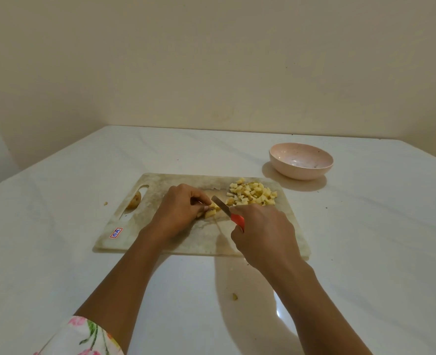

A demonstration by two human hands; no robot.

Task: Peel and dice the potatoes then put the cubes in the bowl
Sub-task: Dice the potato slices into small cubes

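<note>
Centrally, red-handled knife (pixel 227 212), pinched potato chunk (pixel 211 212), round pink bowl (pixel 299 173)

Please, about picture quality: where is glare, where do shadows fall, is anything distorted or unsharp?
Head view: dim, warm light; one glare spot on the near table; soft shadows lie left of the right hand and in front of the bowl; the wide lens seems to bend the table edges; the knife and potato cubes look soft.
</note>
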